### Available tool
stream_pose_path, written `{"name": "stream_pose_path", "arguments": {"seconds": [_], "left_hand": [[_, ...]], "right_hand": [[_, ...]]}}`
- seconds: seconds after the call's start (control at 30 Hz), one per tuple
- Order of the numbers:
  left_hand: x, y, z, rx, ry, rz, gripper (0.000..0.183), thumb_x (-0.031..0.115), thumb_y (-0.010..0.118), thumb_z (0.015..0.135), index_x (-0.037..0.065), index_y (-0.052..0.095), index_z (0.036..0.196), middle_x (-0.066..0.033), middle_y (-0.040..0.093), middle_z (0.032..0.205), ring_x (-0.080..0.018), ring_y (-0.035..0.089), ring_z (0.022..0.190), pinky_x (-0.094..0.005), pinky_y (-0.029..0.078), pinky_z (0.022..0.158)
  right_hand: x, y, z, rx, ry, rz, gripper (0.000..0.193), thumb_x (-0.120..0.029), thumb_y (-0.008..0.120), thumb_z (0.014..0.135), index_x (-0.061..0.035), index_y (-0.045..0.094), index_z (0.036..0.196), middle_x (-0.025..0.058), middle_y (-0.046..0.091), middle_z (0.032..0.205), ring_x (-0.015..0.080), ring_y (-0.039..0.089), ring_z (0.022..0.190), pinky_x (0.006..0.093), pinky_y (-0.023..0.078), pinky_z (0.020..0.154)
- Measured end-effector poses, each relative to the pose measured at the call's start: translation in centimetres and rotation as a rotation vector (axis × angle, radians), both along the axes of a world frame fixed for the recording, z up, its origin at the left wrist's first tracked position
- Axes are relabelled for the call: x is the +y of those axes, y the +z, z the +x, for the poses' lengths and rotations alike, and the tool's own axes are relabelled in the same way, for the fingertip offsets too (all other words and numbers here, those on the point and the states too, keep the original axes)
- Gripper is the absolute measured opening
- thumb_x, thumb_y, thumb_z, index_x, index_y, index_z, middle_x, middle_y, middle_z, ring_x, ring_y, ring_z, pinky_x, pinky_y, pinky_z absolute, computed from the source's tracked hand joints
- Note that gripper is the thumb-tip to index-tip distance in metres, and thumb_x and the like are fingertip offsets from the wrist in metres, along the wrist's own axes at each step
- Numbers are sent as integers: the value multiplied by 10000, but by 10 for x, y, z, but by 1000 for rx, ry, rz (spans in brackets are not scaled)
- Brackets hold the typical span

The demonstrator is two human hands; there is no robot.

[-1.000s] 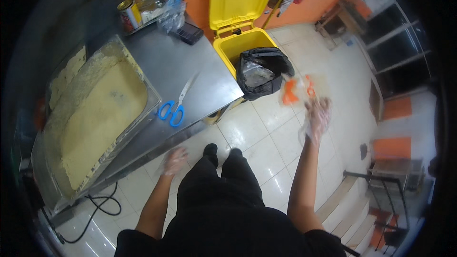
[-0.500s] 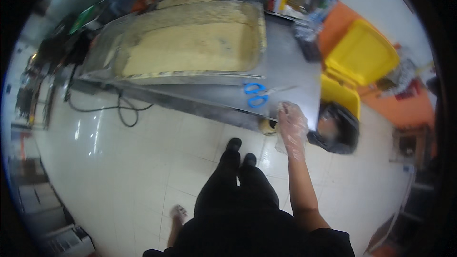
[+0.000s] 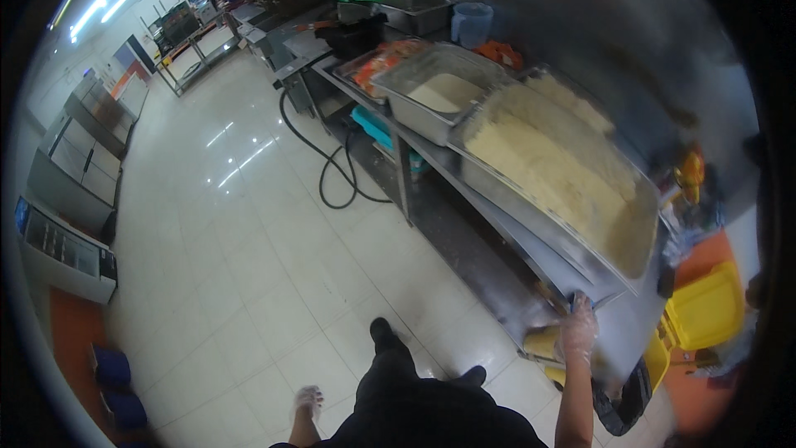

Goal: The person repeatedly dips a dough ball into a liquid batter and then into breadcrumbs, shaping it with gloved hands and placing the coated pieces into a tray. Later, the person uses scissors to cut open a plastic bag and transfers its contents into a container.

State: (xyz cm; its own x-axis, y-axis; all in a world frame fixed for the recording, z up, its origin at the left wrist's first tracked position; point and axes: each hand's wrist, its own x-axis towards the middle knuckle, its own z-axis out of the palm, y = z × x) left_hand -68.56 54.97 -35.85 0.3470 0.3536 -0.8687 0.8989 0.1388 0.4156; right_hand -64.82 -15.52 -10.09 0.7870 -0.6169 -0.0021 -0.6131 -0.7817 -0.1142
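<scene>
My right hand [image 3: 579,336], in a clear plastic glove, is at the table's front edge with its fingers closed at the blue handle of a pair of scissors [image 3: 573,303]. The hand covers most of the handles. Just beyond the fingers stands a large metal pan [image 3: 551,211] of pale yellow flour-like powder [image 3: 555,170]. My left hand [image 3: 308,401], also gloved, hangs low over the floor on the left. Its fingers are loosely apart and hold nothing.
Steel table [image 3: 626,348] runs along the wall, with a smaller pan of pale powder [image 3: 439,99] farther along. A yellow bin [image 3: 705,307] with its lid up stands at the right. A black hose [image 3: 327,187] loops down to the tiled floor [image 3: 249,282].
My view has swung left, bringing more of the room in. My right hand has moved from beside the scissors onto their handles. My left hand still hangs low.
</scene>
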Motion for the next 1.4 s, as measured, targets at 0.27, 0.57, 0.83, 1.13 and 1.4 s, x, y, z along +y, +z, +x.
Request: {"name": "stream_pose_path", "arguments": {"seconds": [0.27,0.57,0.83,1.13,1.4], "left_hand": [[2,121,271,-647,-259,-4,405,416,623,983,94,654,1226,-69,711,1068,-161,663,948,-323,493,817],[-206,261,426,-839,-718,-795,415,415,629,991,122,619,1284,-113,622,1282,-259,551,1248,-381,447,1054],[-227,297,594,-903,-201,-1053,243,408,578,1018,186,550,1112,-190,615,1246,-375,538,1255,-538,430,1066],[-291,406,752,-898,-1111,-895,383,334,615,1008,-11,653,1171,-162,660,1243,-302,603,1224,-443,473,1041],[-454,368,931,-2024,-1965,476,550,264,602,936,76,499,1442,-151,485,1498,-322,426,1415,-498,218,1228]], "right_hand": [[157,80,103,75,66,-19,363,-113,585,908,-100,593,1271,218,653,1223,421,700,930,486,594,777],[308,84,320,-490,487,1078,526,21,625,885,-118,541,1385,138,646,1219,196,661,977,329,556,871],[283,84,470,-436,463,1454,470,-210,607,991,-49,465,1409,179,562,1340,290,643,1119,385,511,938],[241,104,576,-346,401,2223,863,-473,781,831,-8,412,1457,180,621,1100,234,638,903,325,502,724],[239,111,537,-1318,-131,1946,614,-276,758,869,-9,493,1354,134,571,817,236,574,650,340,441,531]]}}
